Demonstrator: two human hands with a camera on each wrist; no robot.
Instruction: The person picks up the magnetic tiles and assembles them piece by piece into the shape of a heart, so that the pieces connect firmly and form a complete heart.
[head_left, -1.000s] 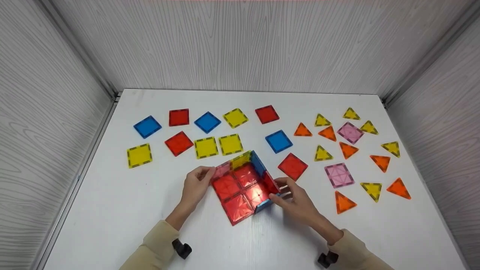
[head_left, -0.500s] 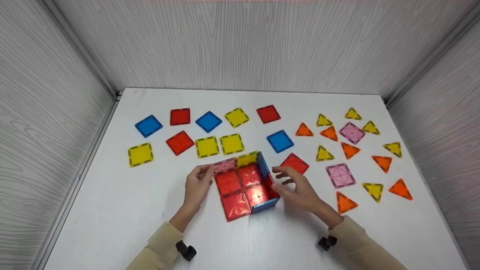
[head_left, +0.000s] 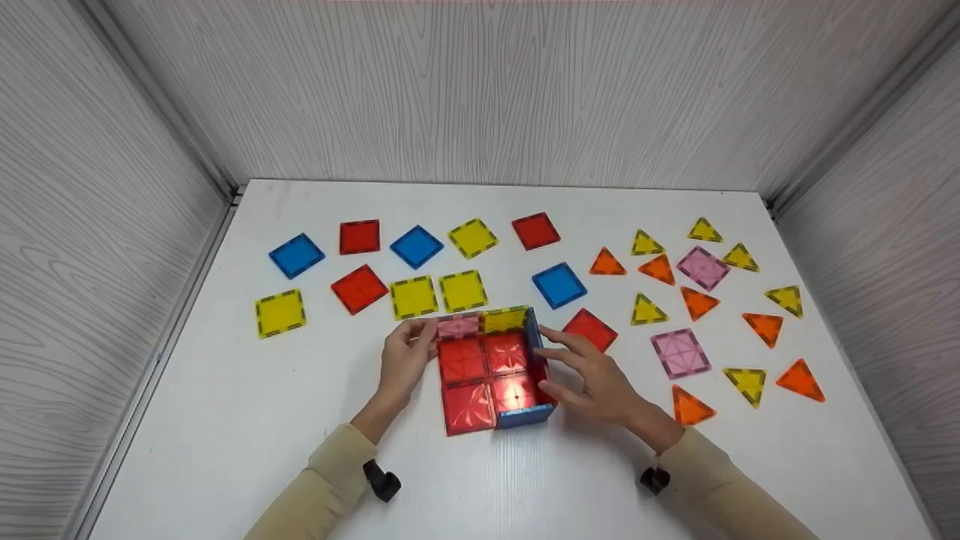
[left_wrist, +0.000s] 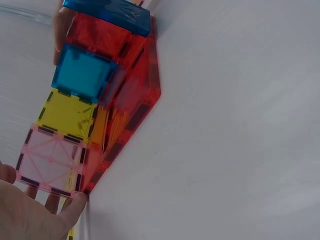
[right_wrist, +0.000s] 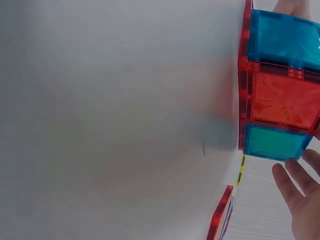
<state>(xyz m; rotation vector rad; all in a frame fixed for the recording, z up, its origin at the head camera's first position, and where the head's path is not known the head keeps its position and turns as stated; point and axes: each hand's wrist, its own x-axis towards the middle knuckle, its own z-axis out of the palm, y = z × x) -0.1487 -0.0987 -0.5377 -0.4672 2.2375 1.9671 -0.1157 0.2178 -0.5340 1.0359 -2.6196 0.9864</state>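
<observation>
A low box of translucent magnetic tiles has a floor of red tiles. Its back wall is a pink tile beside a yellow tile. A blue tile and a red tile make the right wall, and another blue tile stands at the front right. My left hand pinches the pink tile's outer edge between thumb and fingers. Spread fingers of my right hand lie along the right wall, fingertips right at the blue and red tiles, gripping nothing.
Loose square tiles lie behind the box, among them a yellow tile and a blue tile. A red tile is close behind my right hand. Orange and yellow triangles and pink squares spread over the table's right side.
The box has turned so its back wall lies nearly straight across, and shifted slightly right. My right hand let go of the right wall's front end and now has its fingers spread along it.
</observation>
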